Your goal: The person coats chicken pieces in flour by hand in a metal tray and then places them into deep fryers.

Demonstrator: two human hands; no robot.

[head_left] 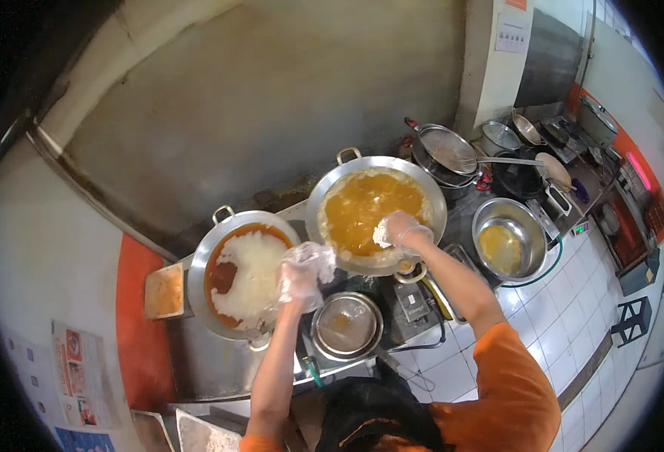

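My right hand (406, 228), in a clear plastic glove, reaches over the right wok (436, 188) of bubbling yellow oil. Its fingers are closed around a small white-coated piece of food (381, 234), just above the oil. My left hand (299, 280) is above the right rim of the left wok (199, 280), also in a loose, crumpled plastic glove dusted white. The glove hides its fingers, so whether anything is in them is unclear. Pale foam (253, 260) covers much of the reddish-brown oil in that left wok.
Between the woks, nearer me, a round strainer (347, 325) rests on a pot. A steel bowl (526, 260) with yellow liquid stands at right. Behind it are a stacked pot (446, 154) and a long-handled skimmer (509, 160). A rectangular tray (165, 292) sits far left; a flour tray (204, 435) lies below.
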